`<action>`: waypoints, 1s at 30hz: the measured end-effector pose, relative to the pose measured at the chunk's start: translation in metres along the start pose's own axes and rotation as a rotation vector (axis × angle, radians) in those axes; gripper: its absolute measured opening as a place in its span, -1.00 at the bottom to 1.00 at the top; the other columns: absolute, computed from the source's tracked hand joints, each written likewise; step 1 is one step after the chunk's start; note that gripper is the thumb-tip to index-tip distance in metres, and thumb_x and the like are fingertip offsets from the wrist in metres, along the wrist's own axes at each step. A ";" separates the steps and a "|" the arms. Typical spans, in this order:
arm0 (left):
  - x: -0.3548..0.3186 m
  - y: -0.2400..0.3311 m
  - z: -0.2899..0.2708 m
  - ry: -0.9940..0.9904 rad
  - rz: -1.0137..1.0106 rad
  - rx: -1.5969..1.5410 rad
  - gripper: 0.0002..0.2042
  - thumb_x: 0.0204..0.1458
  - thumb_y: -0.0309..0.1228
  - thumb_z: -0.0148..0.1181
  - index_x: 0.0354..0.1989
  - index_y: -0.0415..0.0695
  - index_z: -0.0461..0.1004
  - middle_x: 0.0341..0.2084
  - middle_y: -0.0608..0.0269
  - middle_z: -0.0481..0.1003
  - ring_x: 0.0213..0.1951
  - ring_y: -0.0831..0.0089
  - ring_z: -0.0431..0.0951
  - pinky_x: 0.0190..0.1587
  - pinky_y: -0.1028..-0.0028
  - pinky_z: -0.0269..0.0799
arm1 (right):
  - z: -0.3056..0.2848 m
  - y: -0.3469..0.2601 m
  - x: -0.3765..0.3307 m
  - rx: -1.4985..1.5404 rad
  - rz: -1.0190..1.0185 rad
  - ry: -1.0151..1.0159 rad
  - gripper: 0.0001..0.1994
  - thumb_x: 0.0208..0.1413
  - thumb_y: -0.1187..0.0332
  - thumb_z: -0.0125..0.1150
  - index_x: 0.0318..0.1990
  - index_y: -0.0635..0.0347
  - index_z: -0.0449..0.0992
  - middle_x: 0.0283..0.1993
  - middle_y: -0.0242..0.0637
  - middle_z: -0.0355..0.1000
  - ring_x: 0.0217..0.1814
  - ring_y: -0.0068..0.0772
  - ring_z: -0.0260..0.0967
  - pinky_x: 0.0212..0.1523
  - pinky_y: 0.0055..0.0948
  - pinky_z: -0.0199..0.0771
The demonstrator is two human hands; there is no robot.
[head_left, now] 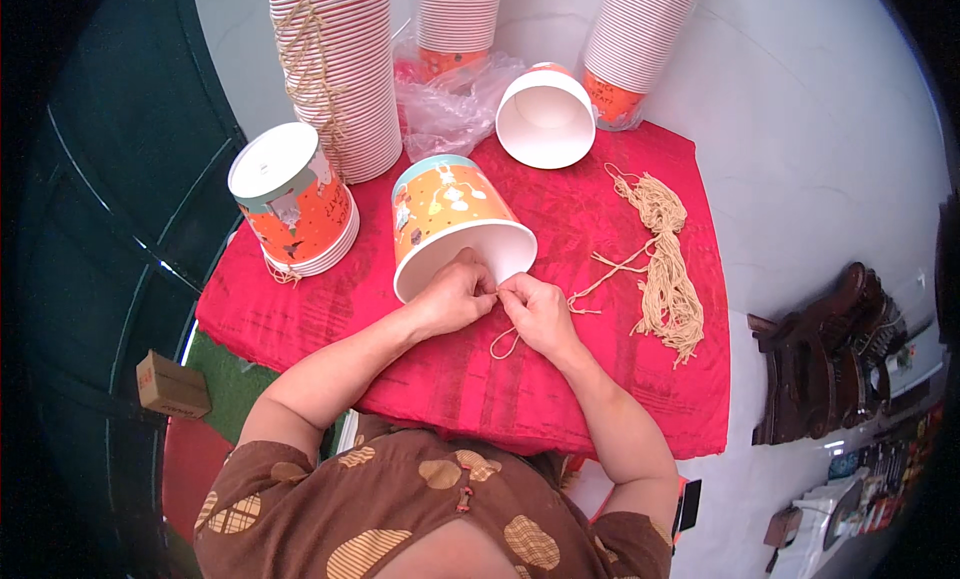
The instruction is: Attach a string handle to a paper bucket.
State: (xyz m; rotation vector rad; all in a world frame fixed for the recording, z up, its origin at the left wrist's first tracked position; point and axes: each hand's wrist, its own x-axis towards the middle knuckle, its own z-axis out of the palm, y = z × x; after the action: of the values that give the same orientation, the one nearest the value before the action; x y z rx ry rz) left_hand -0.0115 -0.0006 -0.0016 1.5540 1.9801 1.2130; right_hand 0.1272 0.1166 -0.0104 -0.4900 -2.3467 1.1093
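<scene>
An orange paper bucket point(455, 201) with a teal base lies tilted on its side, its white mouth toward me. My left hand point(460, 297) is at the near rim, some fingers inside the mouth, thumb and forefinger pinched together. Right beside it, my right hand point(537, 314) pinches a thin tan cord point(505, 347) at the rim; a loop of it hangs onto the cloth below. The fingertips of both hands nearly meet, and the cord's path between them is hard to see. To the right lies a bundle of tan cords point(665, 279), with some loose ends reaching toward my right hand.
A red cloth point(640, 409) covers the table. An upside-down bucket stack point(300, 204) stands at left, near a tall bucket stack point(345, 89) with cords hanging on it. Behind are another open bucket point(546, 124), clear plastic wrap point(450, 109) and a wrapped stack point(635, 39).
</scene>
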 end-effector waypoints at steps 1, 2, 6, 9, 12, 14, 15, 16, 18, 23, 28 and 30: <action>0.000 0.000 0.000 0.009 0.000 -0.003 -0.92 -0.10 -0.52 0.21 -0.46 -0.27 0.49 -0.25 -0.03 0.41 -0.17 0.07 0.47 -0.12 0.25 0.39 | 0.001 0.000 0.000 0.002 0.012 -0.001 -0.87 0.08 0.36 0.18 -0.33 0.22 0.55 -0.49 -0.05 0.49 -0.44 -0.07 0.52 -0.42 -0.19 0.46; -0.001 0.000 0.001 0.017 0.000 -0.007 -0.92 -0.11 -0.52 0.21 -0.47 -0.26 0.49 -0.25 -0.01 0.42 -0.17 0.08 0.47 -0.12 0.26 0.40 | 0.001 0.000 0.000 0.003 0.011 -0.003 -0.87 0.08 0.36 0.18 -0.33 0.22 0.55 -0.49 -0.05 0.49 -0.44 -0.07 0.52 -0.42 -0.19 0.46; 0.001 -0.002 0.004 0.047 -0.010 0.003 -0.94 -0.12 -0.54 0.20 -0.49 -0.27 0.47 -0.27 0.01 0.41 -0.18 0.09 0.47 -0.14 0.26 0.40 | 0.002 -0.003 -0.001 -0.051 -0.008 0.007 -0.88 0.07 0.36 0.19 -0.33 0.21 0.54 -0.49 -0.05 0.49 -0.43 -0.05 0.52 -0.42 -0.17 0.47; 0.002 -0.004 0.004 0.051 -0.005 -0.002 -0.95 -0.13 -0.56 0.18 -0.52 -0.27 0.45 -0.29 0.01 0.41 -0.19 0.09 0.47 -0.14 0.26 0.40 | 0.002 -0.002 -0.001 -0.082 -0.051 0.012 -0.89 0.06 0.36 0.19 -0.33 0.20 0.54 -0.49 -0.04 0.50 -0.43 -0.03 0.52 -0.42 -0.15 0.48; 0.002 -0.001 0.001 0.034 -0.004 0.009 -0.96 -0.14 -0.58 0.16 -0.53 -0.28 0.44 -0.30 0.00 0.41 -0.19 0.08 0.46 -0.14 0.26 0.39 | -0.003 -0.003 -0.002 -0.084 -0.077 0.004 -0.89 0.05 0.37 0.19 -0.34 0.19 0.54 -0.49 -0.04 0.50 -0.43 -0.01 0.51 -0.42 -0.14 0.48; 0.002 -0.004 0.000 0.027 0.026 0.024 -0.97 -0.14 -0.59 0.14 -0.53 -0.28 0.44 -0.31 -0.02 0.41 -0.20 0.07 0.46 -0.14 0.25 0.39 | -0.009 -0.005 -0.002 -0.082 -0.077 -0.005 -0.89 0.04 0.37 0.20 -0.34 0.19 0.54 -0.49 -0.05 0.49 -0.43 -0.01 0.51 -0.43 -0.13 0.47; 0.002 -0.005 -0.001 0.026 0.025 0.024 -0.97 -0.14 -0.59 0.14 -0.53 -0.28 0.44 -0.31 -0.02 0.41 -0.20 0.07 0.46 -0.14 0.25 0.39 | -0.012 -0.006 -0.002 -0.110 -0.085 -0.007 -0.89 0.05 0.38 0.20 -0.33 0.21 0.54 -0.52 -0.08 0.49 -0.47 -0.14 0.51 -0.45 -0.22 0.46; 0.002 -0.004 -0.001 0.020 0.025 0.028 -0.97 -0.14 -0.58 0.14 -0.53 -0.29 0.43 -0.31 -0.03 0.40 -0.20 0.05 0.46 -0.14 0.25 0.38 | -0.014 -0.007 -0.003 -0.138 -0.092 -0.007 -0.89 0.05 0.39 0.21 -0.32 0.23 0.54 -0.54 -0.11 0.48 -0.51 -0.27 0.51 -0.47 -0.31 0.45; 0.002 -0.003 -0.001 0.011 0.026 0.032 -0.96 -0.14 -0.58 0.13 -0.53 -0.29 0.43 -0.31 -0.05 0.40 -0.20 0.04 0.45 -0.15 0.24 0.38 | -0.016 -0.006 -0.005 -0.161 -0.082 -0.023 -0.90 0.04 0.39 0.19 -0.33 0.19 0.55 -0.53 -0.07 0.48 -0.47 -0.13 0.51 -0.45 -0.20 0.46; 0.001 0.000 -0.002 0.015 0.006 0.053 -0.94 -0.16 -0.57 0.13 -0.54 -0.30 0.40 -0.31 -0.09 0.39 -0.21 -0.01 0.44 -0.15 0.20 0.37 | -0.014 -0.003 -0.007 -0.274 -0.108 -0.039 -0.91 0.03 0.38 0.15 -0.36 0.15 0.55 -0.51 -0.02 0.49 -0.44 0.03 0.51 -0.42 -0.05 0.48; 0.001 0.004 -0.002 0.014 0.003 0.076 -0.95 -0.17 -0.58 0.11 -0.54 -0.31 0.39 -0.30 -0.12 0.39 -0.20 -0.03 0.43 -0.14 0.19 0.37 | -0.014 -0.005 -0.006 -0.355 -0.063 -0.033 -0.91 0.03 0.40 0.12 -0.40 0.17 0.52 -0.53 0.01 0.47 -0.44 0.07 0.49 -0.41 0.01 0.47; 0.000 0.003 -0.002 0.008 0.018 0.083 -0.95 -0.17 -0.59 0.11 -0.54 -0.31 0.39 -0.30 -0.13 0.38 -0.20 -0.04 0.43 -0.14 0.18 0.37 | -0.014 -0.003 -0.006 -0.370 -0.060 -0.024 -0.91 0.03 0.40 0.11 -0.40 0.17 0.52 -0.54 0.02 0.47 -0.44 0.08 0.49 -0.41 0.02 0.46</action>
State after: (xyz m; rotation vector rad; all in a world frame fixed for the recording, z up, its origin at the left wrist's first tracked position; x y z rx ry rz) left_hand -0.0110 -0.0015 0.0020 1.6115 2.0503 1.1596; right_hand 0.1393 0.1203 -0.0018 -0.5319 -2.5798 0.6551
